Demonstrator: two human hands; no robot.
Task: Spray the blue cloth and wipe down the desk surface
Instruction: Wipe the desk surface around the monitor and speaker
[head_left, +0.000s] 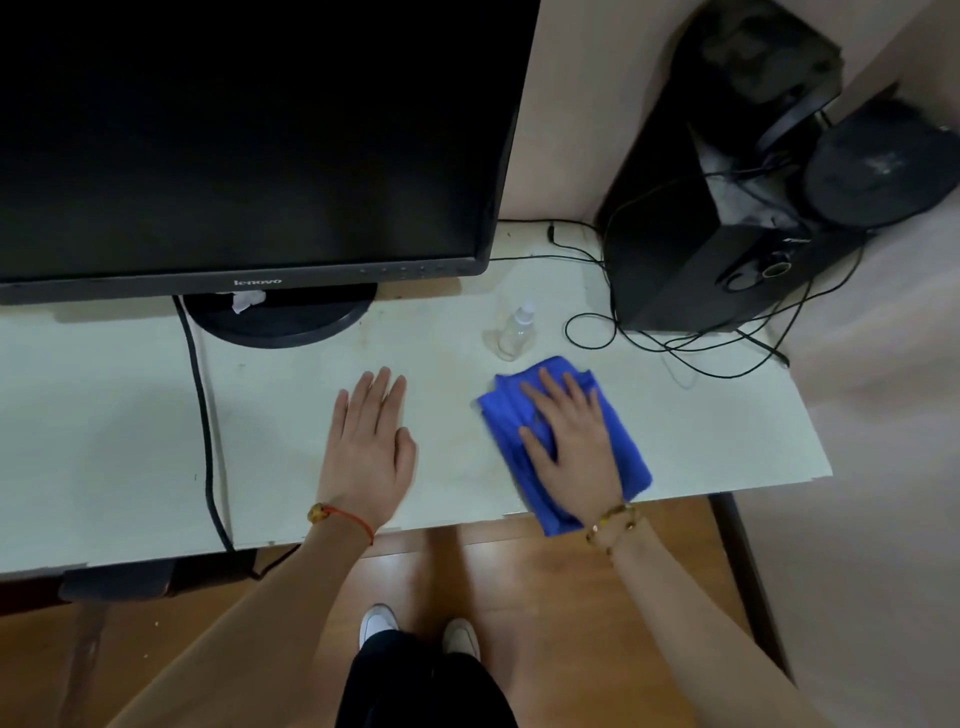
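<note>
The blue cloth (509, 415) lies folded on the pale desk (280, 415), right of centre, its near corner hanging over the front edge. My right hand (571, 441) presses flat on top of it with fingers spread and straight. My left hand (371, 447) rests flat on the bare desk to the left of the cloth, fingers together and straight, holding nothing. A small clear spray bottle (515, 332) with a white cap stands just behind the cloth, apart from both hands.
A black monitor (234, 130) on a round base (283, 325) fills the back left, its cable (205, 441) running to the front edge. A black speaker (696, 249) with tangled wires (675, 343) sits at the back right. The desk ends close on the right.
</note>
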